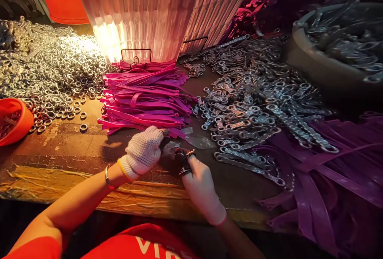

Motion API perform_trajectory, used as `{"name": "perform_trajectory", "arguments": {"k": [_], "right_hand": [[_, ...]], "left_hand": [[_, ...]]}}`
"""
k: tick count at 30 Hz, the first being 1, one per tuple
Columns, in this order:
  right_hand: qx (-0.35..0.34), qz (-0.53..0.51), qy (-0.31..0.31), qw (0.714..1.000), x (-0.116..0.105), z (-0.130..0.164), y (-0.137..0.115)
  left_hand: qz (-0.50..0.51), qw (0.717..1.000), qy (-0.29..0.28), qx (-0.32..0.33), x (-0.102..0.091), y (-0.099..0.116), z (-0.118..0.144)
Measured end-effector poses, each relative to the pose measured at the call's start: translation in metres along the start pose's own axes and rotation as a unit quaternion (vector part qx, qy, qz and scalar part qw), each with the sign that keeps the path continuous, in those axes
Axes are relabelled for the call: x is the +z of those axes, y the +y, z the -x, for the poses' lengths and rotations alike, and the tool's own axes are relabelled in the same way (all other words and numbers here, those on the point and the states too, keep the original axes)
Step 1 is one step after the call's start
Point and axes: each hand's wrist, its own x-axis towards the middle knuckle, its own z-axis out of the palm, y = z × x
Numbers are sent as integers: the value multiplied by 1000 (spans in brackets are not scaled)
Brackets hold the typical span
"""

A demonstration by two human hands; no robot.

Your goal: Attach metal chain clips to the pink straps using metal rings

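Both hands are covered by white knitted work gloves: the left hand [143,152] in a coarse-textured glove edged with a yellow cuff, the right hand [201,187] in a glove trimmed with a reddish band. A thin metal bangle [107,176] is worn on the left wrist. A red short-sleeved shirt [140,245] bearing white lettering is seen below.

Gloved left hand [143,151] and right hand [201,185] meet over a small metal clasp [183,159] on the worn workbench [68,147], just below a stack of pink straps [146,97], metal rings [50,67] heaped left, swivel clasps [254,103] heaped right.
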Motion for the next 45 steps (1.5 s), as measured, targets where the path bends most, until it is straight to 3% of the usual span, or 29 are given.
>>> {"name": "perform_trajectory", "arguments": {"k": [2, 3, 5, 7, 8, 9, 12, 14, 16, 19, 22, 26, 30, 35, 41, 45], "right_hand": [[10, 18, 2, 1000, -1, 0, 2], [8, 28, 0, 1000, -1, 0, 2], [3, 42, -3, 999, -1, 1, 2], [-3, 43, -1, 999, -3, 0, 2], [-11, 35, 0, 999, -5, 0, 1], [-25, 23, 0, 999, -6, -1, 1], [-92, -13, -2, 996, -9, -4, -6], [-126, -8, -16, 992, -8, -5, -14], [-145, 45, -32, 988, -6, -6, -24], [-162, 183, -45, 969, -4, -5, -37], [-195, 273, -50, 941, -4, -6, -44], [-251, 303, -23, 919, -4, -6, -42], [-255, 271, 6, 928, -3, -2, -39], [-250, 277, 15, 928, 2, 4, -39], [-264, 315, 35, 911, 7, 1, -33], [-247, 289, 58, 923, 10, 3, -28]], "left_hand": [[-213, 972, -2, 99, 11, 4, -20], [-328, 936, -1, 124, 17, 4, -28], [-491, 864, 3, 111, 27, 4, -40], [-570, 816, -4, 98, 30, 2, -43], [-570, 815, -12, 106, 27, 0, -41], [-543, 830, -19, 124, 22, -1, -37], [-344, 927, -56, 138, 0, -2, -14], [-210, 971, -89, 73, -15, -2, 5], [-127, 987, -100, -20, -24, -1, 24], [-60, 989, -82, -103, -27, 0, 43], [-54, 989, -76, -112, -23, -1, 51], [-8, 994, -58, -90, -18, -2, 55], [8, 998, -18, -67, -17, -4, 58], [-101, 994, -46, -9, -21, -6, 57], [-275, 954, -85, 91, -20, -17, 55], [-277, 949, -128, 75, -22, -20, 47]]}}
